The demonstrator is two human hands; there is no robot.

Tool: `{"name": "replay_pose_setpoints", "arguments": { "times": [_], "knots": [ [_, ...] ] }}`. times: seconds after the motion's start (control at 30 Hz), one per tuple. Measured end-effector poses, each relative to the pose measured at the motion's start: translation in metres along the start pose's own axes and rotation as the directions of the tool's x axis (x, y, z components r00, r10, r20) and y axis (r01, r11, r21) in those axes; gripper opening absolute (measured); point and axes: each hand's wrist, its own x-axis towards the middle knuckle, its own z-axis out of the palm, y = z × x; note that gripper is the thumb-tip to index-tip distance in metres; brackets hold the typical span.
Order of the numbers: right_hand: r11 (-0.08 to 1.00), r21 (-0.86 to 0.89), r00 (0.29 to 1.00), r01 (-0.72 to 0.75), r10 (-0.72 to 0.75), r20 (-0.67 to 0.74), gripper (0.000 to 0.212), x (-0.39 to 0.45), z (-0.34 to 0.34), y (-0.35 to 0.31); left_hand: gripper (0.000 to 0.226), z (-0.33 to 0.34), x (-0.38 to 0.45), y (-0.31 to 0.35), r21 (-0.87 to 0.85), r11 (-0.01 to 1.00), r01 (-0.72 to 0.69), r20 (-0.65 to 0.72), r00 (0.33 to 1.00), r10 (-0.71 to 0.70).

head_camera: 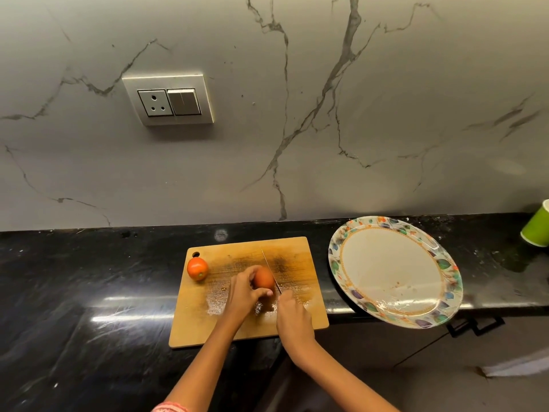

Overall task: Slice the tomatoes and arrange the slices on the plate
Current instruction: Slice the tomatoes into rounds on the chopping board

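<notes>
Head view looks down on a wooden cutting board [237, 328] that lies on a black stone counter [89, 292]. I give all places from this board. Near the middle of the board the left hand [243, 292] grips a tomato [263, 278], the fingers curled over its top and the thumb at its near side, so the tomato is pressed on the wood. Just right of this tomato is the blade of a knife [271, 270], thin and long, pointing to the far edge of the board and touching the right side of the tomato. The right hand [292, 318] is closed around the knife handle at the near right part of the board; the handle itself is hidden inside the fist. A second tomato [197, 268], whole, sits at the far left corner of the board, just beside the round hanging hole. The wood around the hands looks wet and has small seeds on it.

To the right of the board, apart from it, lies a large plate [442, 264] with a coloured leaf border; its near edge sticks out over the counter edge. No slices are on it, only some small wet marks. Farther right of the plate stands a green cup [537, 230], cut by the picture edge. Behind the board, on the marble wall, is a socket and switch panel [169, 100].
</notes>
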Motion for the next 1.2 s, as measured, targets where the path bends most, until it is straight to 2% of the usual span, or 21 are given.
{"name": "replay_pose_setpoints", "arguments": {
  "times": [0.27, 0.5, 0.8, 1.0, 1.2],
  "knots": [
    [0.999, 0.041, 1.000, 0.000, -0.001, 0.027, 0.024, 0.010, -0.004, -0.001, 0.062, 0.005, -0.005, 0.002, 0.004, 1.000, -0.015, -0.039, 0.999, 0.015],
    [0.999, -0.011, 0.999, 0.031, -0.030, 0.037, 0.028, -0.003, -0.001, 0.006, 0.061, -0.002, -0.003, 0.001, -0.025, 0.998, 0.057, -0.028, 0.998, -0.057],
    [0.998, -0.035, 0.997, 0.060, -0.058, 0.051, 0.027, -0.004, 0.002, 0.011, 0.062, -0.005, 0.001, 0.000, -0.033, 0.997, 0.064, -0.017, 0.998, -0.064],
    [0.999, 0.035, 0.998, 0.026, -0.027, 0.053, 0.025, 0.014, -0.003, 0.002, 0.058, 0.000, -0.004, -0.001, -0.042, 0.999, 0.020, -0.034, 0.999, -0.021],
    [0.999, 0.031, 0.996, 0.010, -0.013, 0.087, 0.027, 0.003, 0.004, 0.010, 0.059, -0.003, -0.001, -0.002, -0.073, 0.996, 0.056, -0.023, 0.998, -0.057]
  ]
}}
